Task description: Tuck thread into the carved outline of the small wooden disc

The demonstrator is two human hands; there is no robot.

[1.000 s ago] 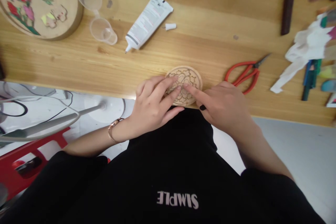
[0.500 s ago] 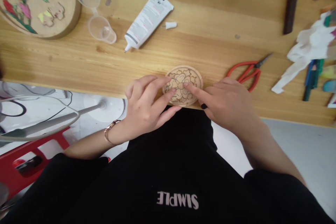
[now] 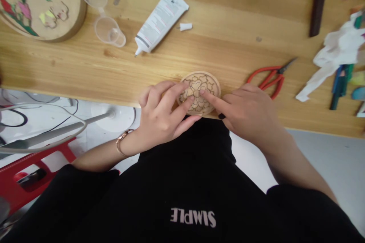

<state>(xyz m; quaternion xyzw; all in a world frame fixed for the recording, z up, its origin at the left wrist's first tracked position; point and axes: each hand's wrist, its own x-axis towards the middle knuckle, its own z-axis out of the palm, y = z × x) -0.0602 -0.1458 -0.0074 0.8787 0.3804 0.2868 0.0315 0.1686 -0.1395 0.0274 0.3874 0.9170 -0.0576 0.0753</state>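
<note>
With no long axis, the round wooden disc (image 3: 198,84) lies on the worktop (image 3: 228,47) between the hands, the left hand (image 3: 162,115) touching its left side with a loosely spread grip, the right hand (image 3: 249,110) touching near its middle with an extended index finger (image 3: 216,101), any hold in its curled fingers hidden.
</note>
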